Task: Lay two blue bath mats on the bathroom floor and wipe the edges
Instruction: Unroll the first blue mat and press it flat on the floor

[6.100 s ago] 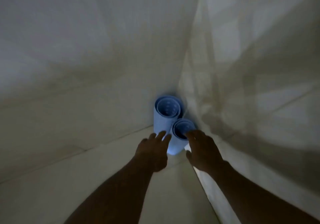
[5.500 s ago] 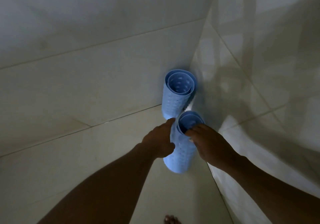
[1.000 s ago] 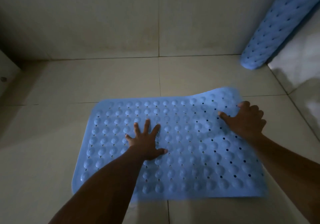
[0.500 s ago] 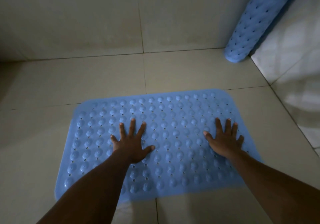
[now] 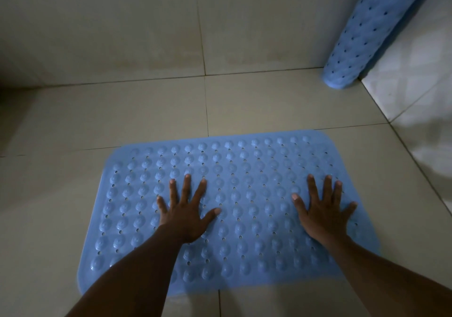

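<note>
One blue bath mat with raised bumps and small holes lies unrolled and flat on the tiled floor. My left hand rests palm down on its middle left, fingers spread. My right hand presses flat on its right part, fingers spread too. Neither hand grips anything. A second blue mat stays rolled up, standing tilted in the far right corner against the wall.
Beige floor tiles stretch between the flat mat and the back wall. A glossy tiled wall runs along the right side, close to the mat's right edge. The light is dim.
The mat was unrolled from the corner onto the floor. In the last second my right hand let go of the mat's raised far right corner and came down flat; the mat now lies flat.
</note>
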`<state>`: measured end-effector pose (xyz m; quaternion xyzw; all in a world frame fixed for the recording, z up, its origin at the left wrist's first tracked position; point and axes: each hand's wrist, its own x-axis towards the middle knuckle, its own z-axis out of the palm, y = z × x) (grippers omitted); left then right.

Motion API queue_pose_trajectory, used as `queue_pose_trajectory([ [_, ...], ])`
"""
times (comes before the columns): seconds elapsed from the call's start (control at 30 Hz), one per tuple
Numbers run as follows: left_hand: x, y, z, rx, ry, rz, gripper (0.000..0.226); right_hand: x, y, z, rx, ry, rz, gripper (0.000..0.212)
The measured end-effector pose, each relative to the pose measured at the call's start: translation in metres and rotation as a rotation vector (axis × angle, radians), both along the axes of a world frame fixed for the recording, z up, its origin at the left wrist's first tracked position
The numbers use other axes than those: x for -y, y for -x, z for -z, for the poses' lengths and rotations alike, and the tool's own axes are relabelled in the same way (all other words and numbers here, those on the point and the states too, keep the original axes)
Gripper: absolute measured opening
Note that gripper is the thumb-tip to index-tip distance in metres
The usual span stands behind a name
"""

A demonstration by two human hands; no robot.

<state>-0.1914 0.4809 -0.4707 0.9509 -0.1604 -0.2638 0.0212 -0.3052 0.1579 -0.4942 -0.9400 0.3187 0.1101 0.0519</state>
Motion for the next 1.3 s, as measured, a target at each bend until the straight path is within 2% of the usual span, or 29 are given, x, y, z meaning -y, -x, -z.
queue_pose_trajectory([
  [0.13,0.014,-0.002,0.000,0.143,0.078,-0.059,0.088,0.006,-0.020,-0.001,0.171,0.031,-0.087,0.075],
  [0.23,0.036,-0.015,0.001,0.271,0.134,-0.021,0.086,0.016,-0.065,-0.008,0.239,0.030,-0.140,0.075],
  [0.3,0.056,-0.026,0.004,0.286,0.171,-0.019,0.087,0.022,-0.096,-0.014,0.295,0.014,-0.148,0.072],
  [0.47,0.093,-0.056,0.015,0.285,0.188,-0.046,0.082,0.034,-0.127,0.001,0.189,0.002,-0.178,0.072],
  [0.6,0.083,-0.051,0.027,0.299,0.147,-0.043,0.077,0.029,-0.112,0.018,0.227,0.067,-0.224,0.074],
  [0.67,0.081,-0.042,0.027,0.311,0.153,-0.070,0.076,0.027,-0.108,0.020,0.230,0.033,-0.198,0.079],
  [0.93,0.082,-0.054,0.018,0.259,0.087,-0.099,0.092,0.028,-0.111,0.015,0.204,0.049,-0.171,0.082],
  [1.3,0.084,-0.056,0.017,0.223,0.126,-0.162,0.098,0.029,-0.117,0.010,0.165,0.003,-0.135,0.081],
])
